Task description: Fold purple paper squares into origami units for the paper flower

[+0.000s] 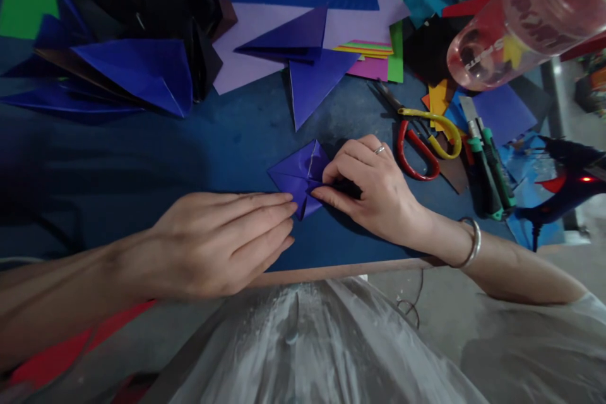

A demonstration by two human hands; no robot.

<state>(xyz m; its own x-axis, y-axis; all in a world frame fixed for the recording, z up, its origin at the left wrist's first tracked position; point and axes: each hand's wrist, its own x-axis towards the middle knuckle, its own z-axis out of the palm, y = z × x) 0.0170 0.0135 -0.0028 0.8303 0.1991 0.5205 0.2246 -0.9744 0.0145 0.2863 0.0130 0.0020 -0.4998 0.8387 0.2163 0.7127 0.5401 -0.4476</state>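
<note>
A small purple folded paper (293,167) lies on the dark blue table near its front edge, with crease lines crossing it. My left hand (218,240) rests flat from the left, its fingers stretched out and the tips on the paper's lower left side. At the paper's right side, thumb and forefinger of my right hand (372,189) pinch its edge. A ring and a bracelet are on that right hand and wrist. Just behind stand two more folded purple papers (315,79), partly overlapping.
Scissors (428,132) with red and yellow handles lie to the right, beside green-handled cutters (487,170). Farther right are a glue gun (568,183) and a pink bottle (511,31). A pile of folded blue and black paper (142,69) fills the back left; lilac sheets (255,35) lie behind.
</note>
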